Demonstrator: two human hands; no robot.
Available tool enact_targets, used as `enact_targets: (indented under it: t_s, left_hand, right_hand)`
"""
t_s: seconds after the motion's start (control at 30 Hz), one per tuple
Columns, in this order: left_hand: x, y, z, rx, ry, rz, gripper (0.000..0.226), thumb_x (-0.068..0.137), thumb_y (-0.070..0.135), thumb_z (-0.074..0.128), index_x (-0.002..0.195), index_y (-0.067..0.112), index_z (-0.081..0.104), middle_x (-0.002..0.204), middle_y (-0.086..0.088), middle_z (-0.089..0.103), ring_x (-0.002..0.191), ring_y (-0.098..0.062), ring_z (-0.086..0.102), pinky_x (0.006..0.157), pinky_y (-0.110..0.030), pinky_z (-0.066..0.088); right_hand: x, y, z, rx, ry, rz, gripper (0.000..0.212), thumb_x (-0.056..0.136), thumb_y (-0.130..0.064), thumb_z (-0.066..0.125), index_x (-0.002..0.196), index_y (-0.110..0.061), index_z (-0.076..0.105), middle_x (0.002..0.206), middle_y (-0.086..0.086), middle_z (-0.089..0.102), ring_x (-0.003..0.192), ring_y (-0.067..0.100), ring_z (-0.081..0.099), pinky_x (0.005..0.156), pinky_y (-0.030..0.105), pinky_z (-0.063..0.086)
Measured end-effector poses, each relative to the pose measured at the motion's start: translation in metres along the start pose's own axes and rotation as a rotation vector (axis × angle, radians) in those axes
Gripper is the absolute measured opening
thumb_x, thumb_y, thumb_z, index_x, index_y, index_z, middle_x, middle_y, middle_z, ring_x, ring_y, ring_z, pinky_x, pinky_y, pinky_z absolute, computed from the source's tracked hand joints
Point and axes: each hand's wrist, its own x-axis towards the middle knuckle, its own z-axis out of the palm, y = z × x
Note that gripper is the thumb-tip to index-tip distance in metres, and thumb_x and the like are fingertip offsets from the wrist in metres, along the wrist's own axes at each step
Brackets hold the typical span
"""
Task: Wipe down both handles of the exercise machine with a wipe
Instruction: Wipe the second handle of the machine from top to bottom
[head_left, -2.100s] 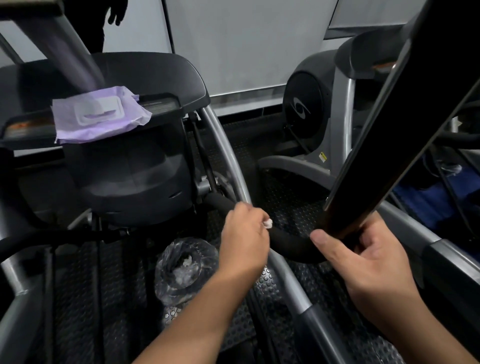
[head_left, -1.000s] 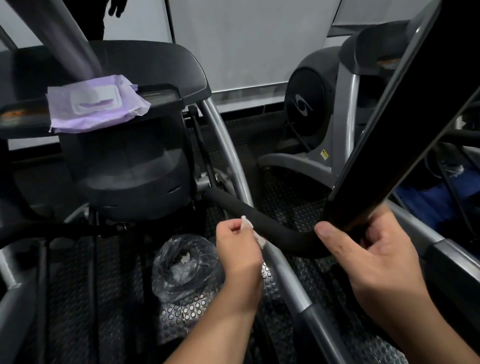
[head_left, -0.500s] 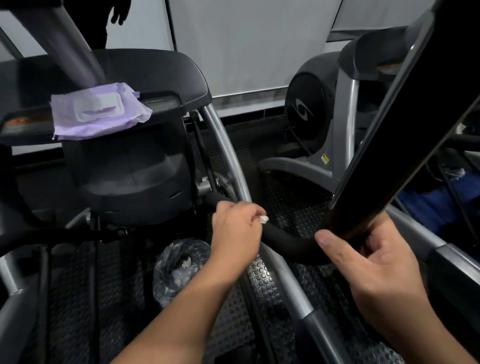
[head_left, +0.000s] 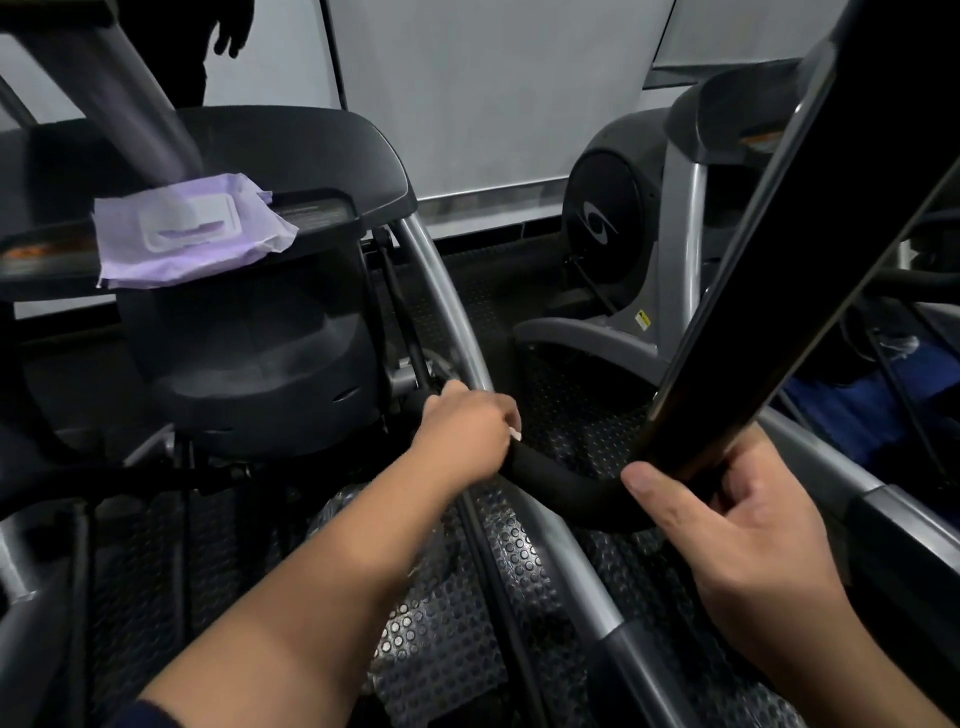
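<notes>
both fingers (head_left: 498, 410) (wipe (head_left: 514, 432) inside) around handle (head_left: 566, 480)

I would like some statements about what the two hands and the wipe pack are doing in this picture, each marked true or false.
1. The left hand is closed around the black curved handle with a bit of white wipe showing at its fingers. True.
2. The right hand is empty and hangs free. False: it grips the lower end of the black upright bar.
3. The purple wipe pack lies on the machine's console. True.
4. The wipe pack lies on the floor. False: it is on the console; only the studded floor mat is below.
5. Both hands hold the same wipe. False: only the left hand does.
</notes>
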Motion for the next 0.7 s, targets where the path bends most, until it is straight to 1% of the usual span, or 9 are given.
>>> enact_targets:
  t_s: [0.07,0.13,0.2,0.27,0.37,0.43,0.5,0.6,0.7]
  left_hand:
    - [-0.001,0.007,0.0,0.011,-0.058,0.019,0.037,0.095,0.012,0.045,0.105,0.033,0.073,0.091,0.007,0.057,0.116,-0.02,0.043,0.099,-0.037,0.039]
    - [-0.002,0.013,-0.002,0.002,-0.099,0.052,0.033,0.097,0.013,0.046,0.103,0.028,0.075,0.079,0.014,0.046,0.107,-0.016,0.042,0.103,-0.036,0.038]
    - [0.002,0.012,-0.007,0.023,-0.101,0.001,0.034,0.1,0.014,0.044,0.107,0.027,0.075,0.078,0.015,0.039,0.097,-0.012,0.036,0.1,-0.034,0.039]
    - [0.004,0.007,-0.004,0.076,-0.079,-0.039,0.035,0.099,0.014,0.042,0.108,0.032,0.071,0.082,0.009,0.039,0.1,-0.015,0.033,0.094,-0.033,0.036]
    - [-0.003,-0.007,0.022,-0.091,0.092,-0.071,0.037,0.09,0.012,0.046,0.101,0.036,0.072,0.097,-0.001,0.053,0.106,-0.022,0.047,0.094,-0.034,0.044]
    - [-0.008,-0.018,0.034,-0.332,0.296,-0.143,0.038,0.086,0.006,0.049,0.099,0.03,0.075,0.107,-0.004,0.063,0.103,-0.023,0.057,0.092,-0.034,0.05]
    - [-0.015,-0.022,0.04,-0.471,0.464,-0.189,0.03,0.088,0.002,0.054,0.099,0.02,0.076,0.106,0.001,0.063,0.098,-0.021,0.06,0.087,-0.033,0.05]
    - [-0.025,-0.02,0.052,-0.545,0.56,-0.19,0.02,0.089,0.001,0.058,0.093,0.017,0.071,0.099,0.005,0.054,0.09,-0.016,0.058,0.081,-0.026,0.044]
    - [-0.023,-0.029,0.063,-0.525,0.591,-0.249,0.011,0.09,0.008,0.063,0.09,0.018,0.066,0.095,0.002,0.059,0.091,-0.021,0.056,0.082,-0.034,0.045]
  right_hand:
    - [0.0,0.0,0.001,0.023,-0.003,0.002,0.027,0.075,-0.041,0.083,0.092,-0.034,0.064,0.079,-0.011,0.068,0.068,-0.001,0.062,0.061,0.012,0.05]
    - [0.002,0.0,0.002,0.041,0.002,0.009,0.028,0.076,-0.041,0.084,0.094,-0.033,0.064,0.078,-0.011,0.069,0.068,-0.002,0.062,0.062,0.012,0.05]
    - [0.002,0.002,0.002,0.052,0.001,0.01,0.025,0.075,-0.034,0.079,0.095,-0.032,0.064,0.079,-0.011,0.069,0.069,-0.002,0.063,0.063,0.011,0.05]
    - [0.002,0.002,0.002,0.059,-0.005,0.012,0.026,0.073,-0.032,0.077,0.096,-0.033,0.065,0.08,-0.01,0.069,0.071,0.0,0.064,0.065,0.012,0.051]
    - [0.001,0.002,0.003,0.059,0.003,0.023,0.03,0.076,-0.044,0.084,0.095,-0.032,0.064,0.08,-0.009,0.069,0.069,0.005,0.064,0.063,0.016,0.052]
    - [0.002,0.002,0.003,0.078,0.005,0.028,0.028,0.077,-0.041,0.083,0.095,-0.032,0.064,0.078,-0.009,0.068,0.068,0.004,0.063,0.062,0.017,0.052]
    - [0.002,0.003,0.004,0.088,-0.003,0.025,0.027,0.073,-0.033,0.077,0.096,-0.031,0.064,0.078,-0.01,0.067,0.07,0.003,0.063,0.064,0.017,0.052]
    - [0.002,0.004,0.005,0.093,-0.003,0.014,0.026,0.077,-0.036,0.082,0.095,-0.029,0.064,0.079,-0.009,0.066,0.071,0.003,0.062,0.065,0.017,0.051]
    - [0.001,0.002,0.007,0.095,0.003,0.013,0.029,0.076,-0.042,0.08,0.095,-0.028,0.063,0.079,-0.007,0.065,0.074,0.006,0.061,0.067,0.018,0.052]
